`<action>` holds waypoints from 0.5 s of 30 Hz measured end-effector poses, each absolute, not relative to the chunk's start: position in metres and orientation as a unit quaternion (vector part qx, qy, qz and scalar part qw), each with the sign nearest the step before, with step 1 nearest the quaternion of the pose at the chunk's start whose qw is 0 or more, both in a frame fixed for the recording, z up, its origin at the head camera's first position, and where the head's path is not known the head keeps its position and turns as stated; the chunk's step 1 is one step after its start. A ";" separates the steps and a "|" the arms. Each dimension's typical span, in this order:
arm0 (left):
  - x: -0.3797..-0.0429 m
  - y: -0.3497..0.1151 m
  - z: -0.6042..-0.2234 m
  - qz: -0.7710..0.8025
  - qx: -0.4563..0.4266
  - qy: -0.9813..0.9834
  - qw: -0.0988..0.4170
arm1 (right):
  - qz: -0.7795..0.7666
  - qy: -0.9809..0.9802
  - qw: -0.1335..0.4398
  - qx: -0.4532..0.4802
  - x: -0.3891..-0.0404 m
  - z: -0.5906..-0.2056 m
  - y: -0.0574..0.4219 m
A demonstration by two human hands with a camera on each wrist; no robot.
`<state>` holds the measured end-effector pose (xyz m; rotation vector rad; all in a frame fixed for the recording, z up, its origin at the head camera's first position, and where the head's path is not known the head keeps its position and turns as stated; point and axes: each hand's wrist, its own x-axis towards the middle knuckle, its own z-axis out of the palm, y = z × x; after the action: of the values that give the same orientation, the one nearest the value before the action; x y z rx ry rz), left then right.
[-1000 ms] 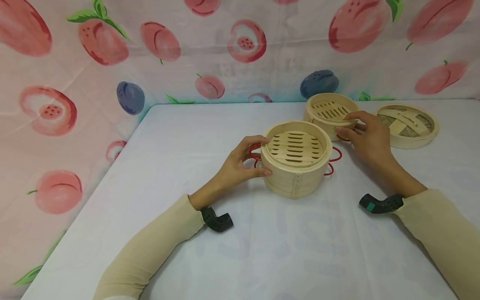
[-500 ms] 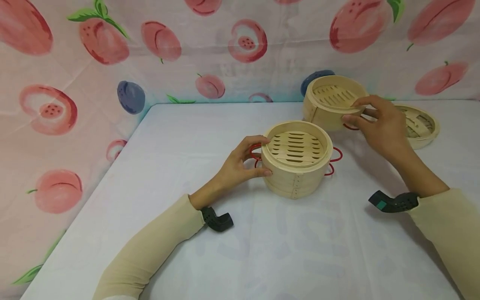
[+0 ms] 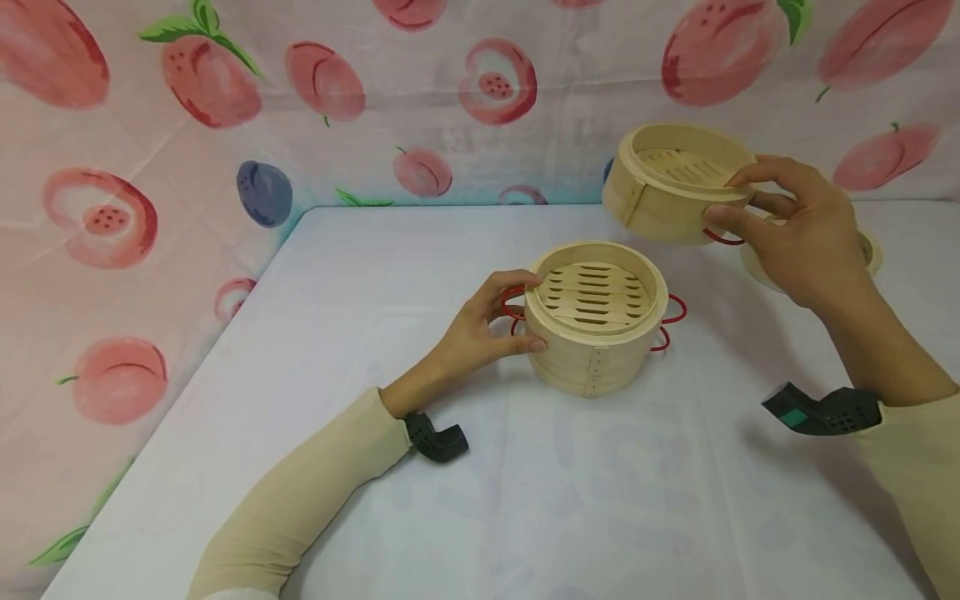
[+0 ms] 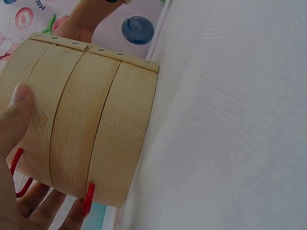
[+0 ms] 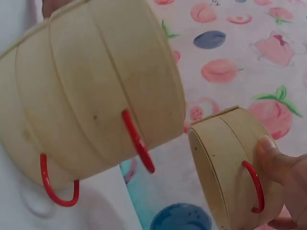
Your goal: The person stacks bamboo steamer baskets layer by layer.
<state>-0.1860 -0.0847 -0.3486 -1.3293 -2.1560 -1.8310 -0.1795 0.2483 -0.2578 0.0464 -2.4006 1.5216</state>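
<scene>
A stack of bamboo steamer baskets with red handles stands on the white table, its slatted floor facing up. My left hand holds the stack by its left side, thumb on the outer wall and fingers at the rim; in the left wrist view the thumb lies against the bamboo wall. Off the table, behind and right of the stack, a single bamboo steamer basket hangs slightly tilted in my right hand, which pinches its right wall above a red handle.
A woven bamboo lid lies at the back right, mostly hidden behind my right hand. The white table meets a peach-patterned cloth at the back and left. A black wrist device juts from my right cuff.
My right hand has lifted the single steamer basket off the table and moved it up and slightly right, uncovering part of the table behind the stack. The left hand and stack stay put.
</scene>
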 end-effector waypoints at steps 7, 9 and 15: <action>-0.186 -0.085 -0.349 -0.593 -0.424 -0.684 -0.001 | 0.561 -0.820 0.110 0.026 -0.170 -0.249 0.240; -0.186 -0.085 -0.349 -0.595 -0.427 -0.681 -0.001 | 0.564 -0.818 0.109 0.038 -0.168 -0.248 0.238; -0.187 -0.085 -0.350 -0.595 -0.428 -0.680 0.005 | 0.515 -0.849 0.107 0.057 -0.162 -0.244 0.230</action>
<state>-0.1871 -0.0846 -0.3505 -1.3411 -2.1308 -1.8636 -0.1616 0.2296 -0.2438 0.1667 -2.4986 1.5145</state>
